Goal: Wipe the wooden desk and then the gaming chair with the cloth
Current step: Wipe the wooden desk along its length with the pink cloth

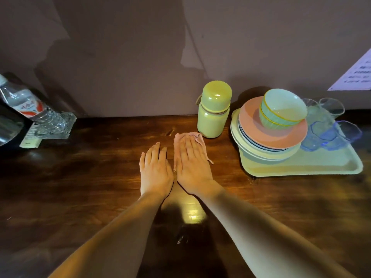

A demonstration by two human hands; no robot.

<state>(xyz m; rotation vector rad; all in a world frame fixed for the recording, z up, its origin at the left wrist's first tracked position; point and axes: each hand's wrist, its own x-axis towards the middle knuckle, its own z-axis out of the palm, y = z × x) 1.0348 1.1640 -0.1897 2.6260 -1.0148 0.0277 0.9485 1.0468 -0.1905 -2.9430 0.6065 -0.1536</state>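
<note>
Plain grey-mauve wall (120, 47) fills upper half and meets dark wooden desk (80, 187) along its back edge. Soft shadows (60, 37) on wall at 11 and 12 o'clock. White printed paper sheet (355, 75) against wall at 2 o'clock, text blurred. Warm light, bright glare (192, 213) on desk at 6 o'clock.

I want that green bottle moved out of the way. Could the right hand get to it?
Probably yes. The right hand lies flat on the cloth, just in front of the green bottle, and nothing stands between them on the desk.
</note>
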